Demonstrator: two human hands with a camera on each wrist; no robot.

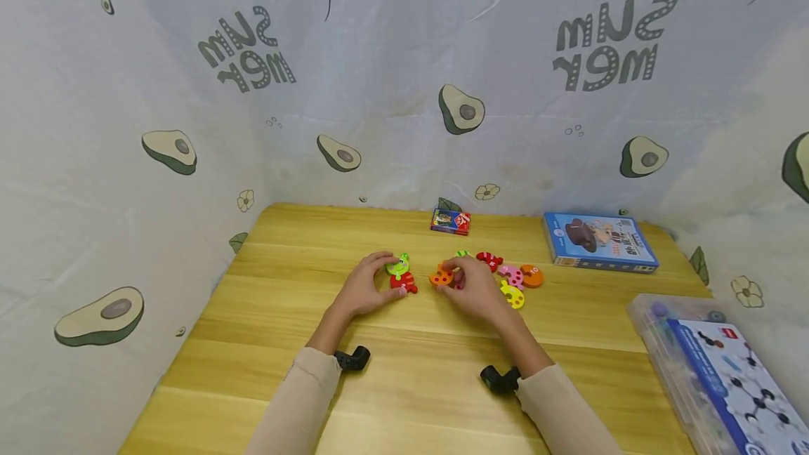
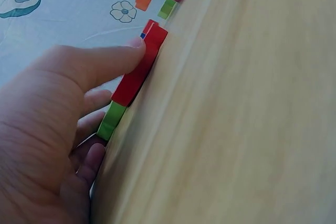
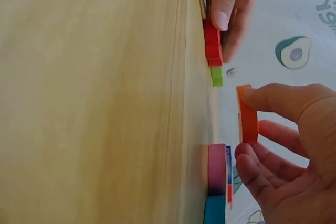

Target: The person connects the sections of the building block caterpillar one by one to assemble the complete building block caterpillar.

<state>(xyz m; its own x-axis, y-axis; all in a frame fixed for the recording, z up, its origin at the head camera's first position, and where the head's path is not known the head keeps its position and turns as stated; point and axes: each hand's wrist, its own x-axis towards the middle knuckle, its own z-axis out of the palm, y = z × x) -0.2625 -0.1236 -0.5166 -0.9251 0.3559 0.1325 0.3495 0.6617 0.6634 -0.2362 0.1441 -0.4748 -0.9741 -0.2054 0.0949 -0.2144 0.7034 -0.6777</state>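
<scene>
In the head view, my left hand (image 1: 366,288) holds two joined puzzle pieces flat on the table: a green piece with a face (image 1: 398,267) and a red piece (image 1: 403,282). Its thumb presses the red piece's near edge, seen in the left wrist view, while the fingers curl by the green one. An orange spotted puzzle piece (image 3: 249,118) is pinched by my right hand (image 1: 477,290), raised off the table in the right wrist view. Right of that hand lie a red piece (image 1: 489,261), a pink piece (image 1: 510,274), an orange piece numbered 10 (image 1: 533,275) and a yellow piece (image 1: 512,295).
A small card box (image 1: 451,221) lies at the table's back edge. A blue box with a hat picture (image 1: 600,241) lies at the back right. Along the right edge is a clear plastic case (image 1: 663,350) with a molecule-printed booklet (image 1: 746,378) on it. Patterned cloth hangs behind.
</scene>
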